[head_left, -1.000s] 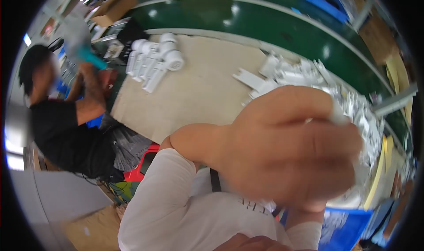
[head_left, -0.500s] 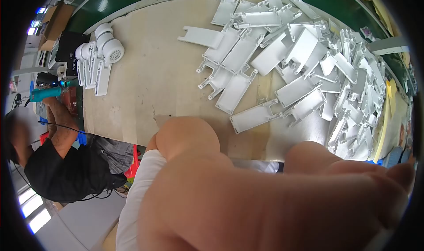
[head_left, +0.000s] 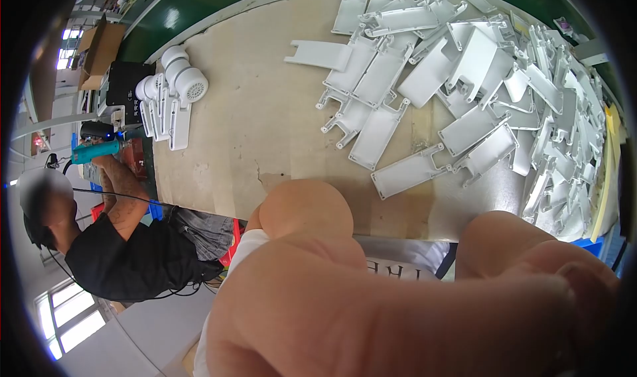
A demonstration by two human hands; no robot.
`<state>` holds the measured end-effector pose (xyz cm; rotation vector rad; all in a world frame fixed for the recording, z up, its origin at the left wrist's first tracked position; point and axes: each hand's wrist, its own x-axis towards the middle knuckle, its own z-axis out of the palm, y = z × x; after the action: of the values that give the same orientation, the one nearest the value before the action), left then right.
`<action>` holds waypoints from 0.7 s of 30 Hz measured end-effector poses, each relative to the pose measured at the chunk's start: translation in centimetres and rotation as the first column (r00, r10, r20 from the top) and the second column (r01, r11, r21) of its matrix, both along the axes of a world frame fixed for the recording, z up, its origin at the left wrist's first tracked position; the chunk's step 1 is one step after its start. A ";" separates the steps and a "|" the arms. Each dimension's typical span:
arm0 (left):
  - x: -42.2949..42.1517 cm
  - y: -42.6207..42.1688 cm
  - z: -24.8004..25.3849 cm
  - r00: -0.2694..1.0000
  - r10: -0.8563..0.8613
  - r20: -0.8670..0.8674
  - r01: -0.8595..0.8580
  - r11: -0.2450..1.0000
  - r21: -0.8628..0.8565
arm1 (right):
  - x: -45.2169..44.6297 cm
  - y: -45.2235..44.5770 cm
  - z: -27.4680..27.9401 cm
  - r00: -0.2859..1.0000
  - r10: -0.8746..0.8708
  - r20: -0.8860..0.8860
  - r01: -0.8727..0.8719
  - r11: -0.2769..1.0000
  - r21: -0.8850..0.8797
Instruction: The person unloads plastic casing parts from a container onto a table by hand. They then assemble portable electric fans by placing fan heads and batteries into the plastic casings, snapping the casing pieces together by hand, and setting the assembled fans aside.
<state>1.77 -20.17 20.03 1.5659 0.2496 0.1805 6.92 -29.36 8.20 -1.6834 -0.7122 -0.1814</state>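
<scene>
My left arm (head_left: 298,244) bends across the lower view, with a white sleeve at its upper part. My left hand (head_left: 464,324) is very close to the camera, large and blurred, and its fingers do not show clearly. My right arm (head_left: 494,241) rises at the lower right. Skin and finger shapes overlap there, so my right hand cannot be told apart clearly. Nothing held is visible in either. Beyond the arms, white plastic panels (head_left: 408,171) with notched ends lie on the worktable (head_left: 245,105), the nearest ones apart from my arms.
A big heap of white panels (head_left: 551,138) fills the table's right side. White parts with round perforated heads (head_left: 191,85) stand at the left edge, beside a black box (head_left: 129,85). A co-worker in a black shirt (head_left: 133,261) sits at left, hands near a teal tool (head_left: 95,151).
The whole view has shifted, so table, panels and co-worker appear farther right. Both arms stay raised near the camera, and printed cloth now shows between them. The panels look undisturbed.
</scene>
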 end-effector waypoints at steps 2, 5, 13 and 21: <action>0.1 0.3 -0.1 1.000 -0.002 0.012 0.002 1.000 0.019 | -0.1 0.3 0.0 1.000 -0.006 0.004 0.006 1.000 0.010; 0.3 0.4 -0.4 0.999 -0.006 0.032 0.005 0.999 0.039 | -0.2 0.7 0.1 1.000 -0.015 0.013 0.015 1.000 0.017; 0.5 0.7 -0.9 0.996 -0.013 0.085 0.003 0.994 0.111 | -0.4 1.8 0.3 0.999 -0.033 0.033 0.031 0.998 0.055; -0.2 1.1 -1.2 0.988 -0.014 0.156 -0.009 0.990 0.143 | -0.5 1.9 0.3 0.996 -0.046 0.074 0.042 0.998 0.054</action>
<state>1.59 -19.02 18.86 1.6845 0.1126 0.3243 6.45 -27.51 8.52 -1.6504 -0.7207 -0.2936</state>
